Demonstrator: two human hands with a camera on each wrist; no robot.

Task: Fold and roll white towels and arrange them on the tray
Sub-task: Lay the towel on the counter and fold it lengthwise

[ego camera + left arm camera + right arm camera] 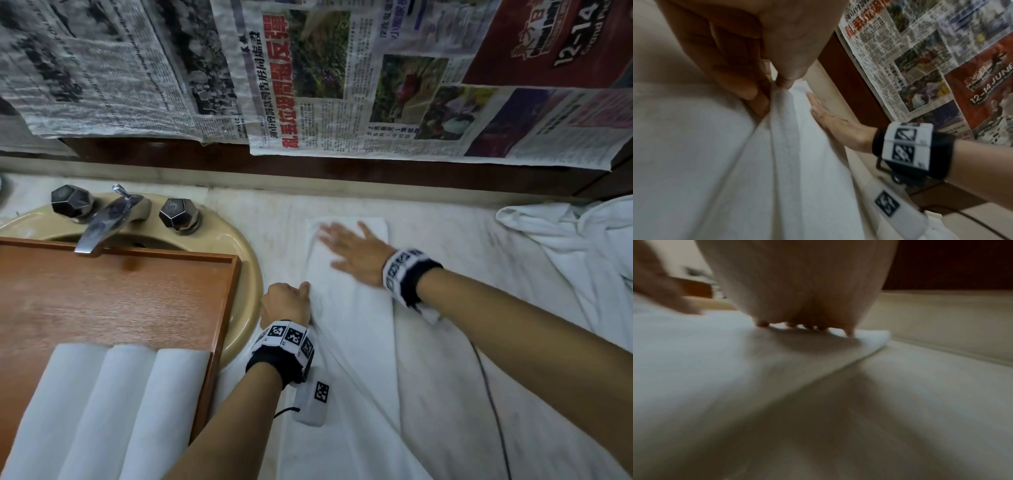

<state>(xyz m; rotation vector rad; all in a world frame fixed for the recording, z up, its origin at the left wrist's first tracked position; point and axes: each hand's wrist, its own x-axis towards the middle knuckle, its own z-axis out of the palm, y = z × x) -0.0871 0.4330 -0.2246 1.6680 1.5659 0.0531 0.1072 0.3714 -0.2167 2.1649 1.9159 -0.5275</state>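
Observation:
A white towel [352,308] folded into a long strip lies on the cloth-covered counter, running away from me. My left hand [291,301] pinches the strip's left edge between thumb and fingers, seen close in the left wrist view as towel edge [781,104] under the fingertips [784,81]. My right hand [349,253] lies flat with fingers spread on the far part of the strip; the right wrist view shows its fingertips [763,323] pressing the towel [715,344]. A wooden tray [102,294] on the left holds three rolled white towels [113,404] side by side at its near end.
The tray rests over a beige sink [239,246] with a chrome tap [102,222] and two faceted knobs. A heap of loose white towels [575,233] lies at the far right. Newspaper sheets [342,85] hang on the wall behind. A thin cable [493,404] trails under my right forearm.

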